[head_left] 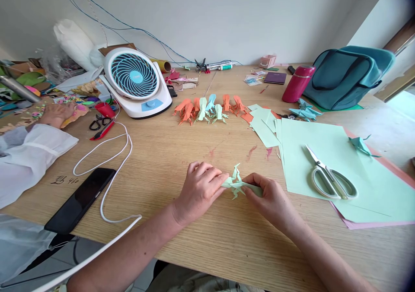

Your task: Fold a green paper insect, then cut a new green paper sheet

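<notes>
Between my two hands, just above the table, is a pale green origami figure (236, 183) with thin folded limbs sticking out front and back. My left hand (202, 188) pinches its left end, fingers closed together. On the other side my right hand (270, 197) grips the right end between thumb and fingers. Part of the paper is hidden under the fingers. Beyond my hands stands a group of finished-looking origami figures (202, 110) in orange, green and blue. To the right, a pair of scissors (330, 175) rests on pale green paper sheets (298, 153).
A white fan (134, 78) stands at the back left. A phone (81, 199) and a white cable (129, 149) lie left of my arms. Another person's hand (56, 112) rests at far left. A pink bottle (298, 84) and teal bag (343, 80) stand back right.
</notes>
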Demonstrator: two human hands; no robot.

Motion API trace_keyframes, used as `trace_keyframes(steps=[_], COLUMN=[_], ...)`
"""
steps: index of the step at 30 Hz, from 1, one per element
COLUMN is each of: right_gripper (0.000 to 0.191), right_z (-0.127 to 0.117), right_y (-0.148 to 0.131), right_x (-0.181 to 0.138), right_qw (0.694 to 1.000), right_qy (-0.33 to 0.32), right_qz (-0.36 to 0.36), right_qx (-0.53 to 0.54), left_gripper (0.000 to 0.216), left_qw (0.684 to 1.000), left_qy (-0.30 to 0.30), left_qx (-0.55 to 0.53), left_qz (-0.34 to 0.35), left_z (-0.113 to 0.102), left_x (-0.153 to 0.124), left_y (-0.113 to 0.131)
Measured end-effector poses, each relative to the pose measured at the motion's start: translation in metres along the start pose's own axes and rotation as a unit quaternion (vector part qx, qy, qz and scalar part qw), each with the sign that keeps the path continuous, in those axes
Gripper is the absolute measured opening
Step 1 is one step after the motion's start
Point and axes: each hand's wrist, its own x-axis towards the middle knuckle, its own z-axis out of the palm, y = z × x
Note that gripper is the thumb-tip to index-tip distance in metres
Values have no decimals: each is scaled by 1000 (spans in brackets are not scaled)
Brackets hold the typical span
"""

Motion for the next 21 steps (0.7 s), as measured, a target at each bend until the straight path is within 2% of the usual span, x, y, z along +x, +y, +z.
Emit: trace_keyframes(steps=[5,12,21], right_gripper=[13,12,13], right_z=[0,1,5], right_y=[-2,-2,-3], right_x=[0,-2,-5], right_qw=[999,998,997], right_qy=[24,37,50], right_qz=[8,7,-23], right_qx=[-27,-52,-59], left_gripper=[22,19,17], left_qw=[999,999,996], left_qy=[4,10,17], left_qx=[-4,39,93], left_qz=[-41,-5,0], left_z=[-1,-3,-3], left_x=[0,0,0], left_y=[-2,2,6])
